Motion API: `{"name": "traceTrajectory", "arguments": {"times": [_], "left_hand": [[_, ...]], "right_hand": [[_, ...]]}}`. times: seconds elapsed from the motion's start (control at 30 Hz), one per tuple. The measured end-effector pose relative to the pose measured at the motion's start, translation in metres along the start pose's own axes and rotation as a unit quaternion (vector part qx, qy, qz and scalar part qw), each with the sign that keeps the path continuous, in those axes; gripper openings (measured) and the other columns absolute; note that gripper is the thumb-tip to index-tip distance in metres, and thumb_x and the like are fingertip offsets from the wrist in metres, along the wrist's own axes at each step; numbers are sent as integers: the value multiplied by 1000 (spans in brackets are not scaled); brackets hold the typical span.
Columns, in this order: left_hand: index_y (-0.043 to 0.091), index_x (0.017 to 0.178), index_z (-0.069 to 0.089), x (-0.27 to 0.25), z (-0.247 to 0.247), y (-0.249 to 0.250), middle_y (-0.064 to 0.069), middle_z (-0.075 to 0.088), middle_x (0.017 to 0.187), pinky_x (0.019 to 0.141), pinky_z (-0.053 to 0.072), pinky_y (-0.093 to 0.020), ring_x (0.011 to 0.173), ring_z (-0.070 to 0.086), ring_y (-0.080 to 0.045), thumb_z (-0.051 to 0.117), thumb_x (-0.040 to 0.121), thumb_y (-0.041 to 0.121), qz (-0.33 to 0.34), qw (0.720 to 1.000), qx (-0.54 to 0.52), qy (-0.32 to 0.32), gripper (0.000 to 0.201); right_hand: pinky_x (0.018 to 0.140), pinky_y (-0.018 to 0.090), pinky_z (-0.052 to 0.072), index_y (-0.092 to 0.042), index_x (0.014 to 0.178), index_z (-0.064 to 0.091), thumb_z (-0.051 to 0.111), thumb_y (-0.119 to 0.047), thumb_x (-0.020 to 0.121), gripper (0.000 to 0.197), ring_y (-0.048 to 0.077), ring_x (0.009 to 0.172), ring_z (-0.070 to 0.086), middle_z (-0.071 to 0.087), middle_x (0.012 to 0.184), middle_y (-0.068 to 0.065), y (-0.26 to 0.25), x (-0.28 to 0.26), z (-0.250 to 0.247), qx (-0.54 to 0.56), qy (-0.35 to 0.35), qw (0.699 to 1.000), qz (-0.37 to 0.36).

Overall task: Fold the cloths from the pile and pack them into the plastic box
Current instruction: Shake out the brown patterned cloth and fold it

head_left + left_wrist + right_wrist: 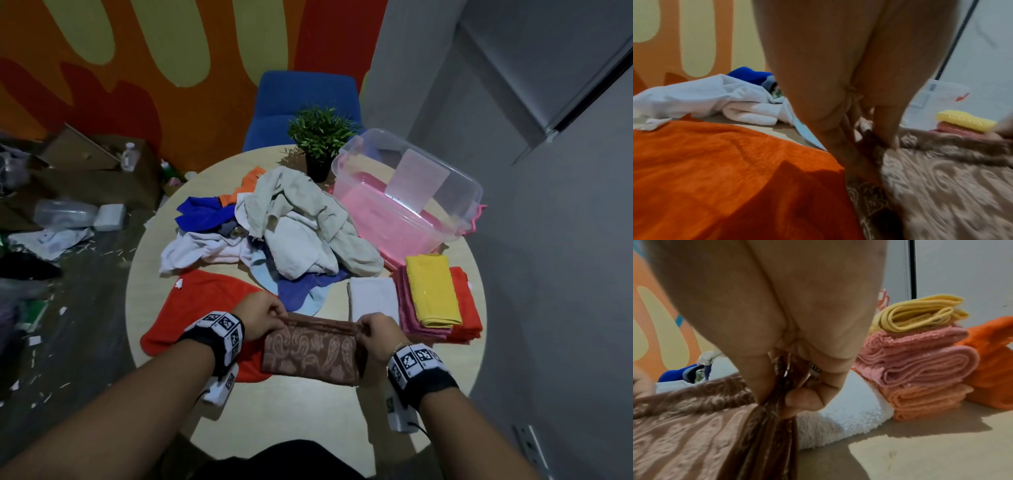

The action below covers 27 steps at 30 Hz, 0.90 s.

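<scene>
A brown paisley cloth (310,351) hangs folded between both hands over the near part of the round table (308,411). My left hand (270,313) pinches its top left corner (875,146). My right hand (368,330) pinches the top right corner, thumb and fingers closed on the bunched edge (774,402). Behind lies the loose pile of cloths (291,226). The clear plastic box (407,192) with a pink bottom stands at the far right. An orange cloth (202,308) lies spread under my left hand (715,170).
A folded stack, yellow (433,291) over pink and orange cloths (920,363), sits at the right edge, with a folded white cloth (373,296) beside it. A potted plant (320,137) and blue chair (305,102) stand behind. Clutter covers the floor at left.
</scene>
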<state>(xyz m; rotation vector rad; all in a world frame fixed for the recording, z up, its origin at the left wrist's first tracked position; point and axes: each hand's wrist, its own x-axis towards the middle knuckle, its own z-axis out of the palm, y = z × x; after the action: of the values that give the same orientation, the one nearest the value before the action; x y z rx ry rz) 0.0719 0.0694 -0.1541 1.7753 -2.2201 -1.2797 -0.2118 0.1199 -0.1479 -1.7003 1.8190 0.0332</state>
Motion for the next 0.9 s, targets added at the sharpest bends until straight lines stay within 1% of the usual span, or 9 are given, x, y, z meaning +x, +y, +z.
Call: {"name": "traceTrajectory", "arguments": {"times": [0.13,0.27,0.33,0.4,0.53,0.6,0.7,0.83,0.9], "left_hand": [[13,93,78,13,7,10,-1,74,93,75,44,-21,89,67,-16,77,83,13,9,997,27,76,9],[9,113,58,17,19,-1,-8,67,106,82,48,-32,101,64,-27,78,83,24,-87,985,5,150,39],[6,110,55,17,24,-9,-11,66,104,73,48,-33,95,64,-29,77,83,39,-168,980,33,102,48],[7,91,62,15,30,-13,-7,68,92,63,46,-30,80,65,-23,79,80,46,-200,979,-14,34,44],[3,75,67,13,40,-9,-4,69,75,54,47,-19,68,66,-17,86,76,26,-207,964,-166,-4,30],[-2,85,73,13,40,-3,-12,74,85,65,54,-27,77,70,-23,83,77,20,-182,965,-188,17,26],[7,98,70,7,21,17,-9,73,95,87,54,-41,89,69,-23,75,83,17,-64,982,-173,29,18],[21,92,53,-7,-15,62,7,63,88,77,50,-24,76,58,0,76,84,11,154,981,-117,-28,27],[25,105,51,-11,-29,77,8,64,90,70,48,-20,75,61,-3,81,79,12,183,974,-132,-21,42]], "right_hand": [[82,28,49,-16,104,71,64,-16,90,16,25,99,65,71,102,6,-6,16,5,23,65,997,23],[82,33,49,-16,101,59,70,-23,87,19,25,97,61,60,104,6,-5,14,5,23,138,988,65],[78,32,51,-17,93,59,69,-27,87,16,24,93,63,64,99,6,-2,10,6,-4,91,992,90],[77,29,52,-17,94,64,71,-34,86,20,22,90,65,69,97,6,-1,5,12,-26,0,995,94],[76,28,49,-12,111,64,69,-39,86,37,25,98,66,69,110,10,-10,-4,22,-88,-95,990,55],[77,30,50,-14,112,63,68,-42,86,39,26,99,66,68,110,9,-17,-6,14,-126,-79,987,58],[80,34,53,-18,109,59,70,-44,83,39,26,98,64,66,107,6,-31,-4,-7,-130,5,991,35],[97,29,44,-28,137,46,88,-41,61,88,13,115,53,58,128,-6,-58,1,-25,106,67,984,-126],[90,21,44,-27,135,51,91,-34,61,85,5,106,59,65,119,-8,-68,-1,-35,157,48,970,-178]]}}
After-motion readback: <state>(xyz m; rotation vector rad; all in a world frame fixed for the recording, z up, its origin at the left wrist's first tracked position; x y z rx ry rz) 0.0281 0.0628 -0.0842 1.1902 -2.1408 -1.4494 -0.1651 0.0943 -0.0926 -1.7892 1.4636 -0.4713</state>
